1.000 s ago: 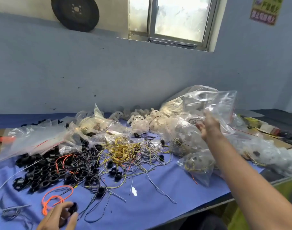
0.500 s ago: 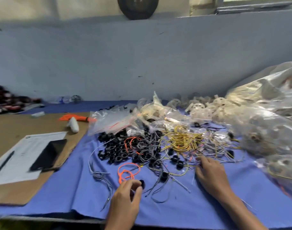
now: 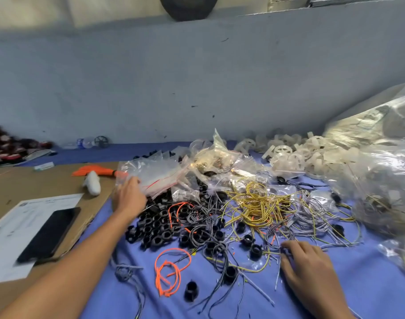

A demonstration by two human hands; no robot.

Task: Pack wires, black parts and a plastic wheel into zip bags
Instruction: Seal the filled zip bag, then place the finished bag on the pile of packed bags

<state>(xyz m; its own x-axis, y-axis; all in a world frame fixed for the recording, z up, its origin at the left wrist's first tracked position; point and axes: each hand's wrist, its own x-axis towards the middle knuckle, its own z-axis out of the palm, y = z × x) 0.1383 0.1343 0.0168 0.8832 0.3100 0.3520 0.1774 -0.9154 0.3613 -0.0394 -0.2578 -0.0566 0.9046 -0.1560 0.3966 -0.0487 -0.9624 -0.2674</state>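
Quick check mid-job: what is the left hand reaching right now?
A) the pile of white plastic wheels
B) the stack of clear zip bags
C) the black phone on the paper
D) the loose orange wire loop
B: the left hand stretches out past the black parts, and its fingers meet the near edge of the stack of clear zip bags.

Your left hand point(image 3: 130, 199) reaches far forward, palm down, fingers apparently straight. Your right hand point(image 3: 305, 265) lies palm down, fingers loosely bent.
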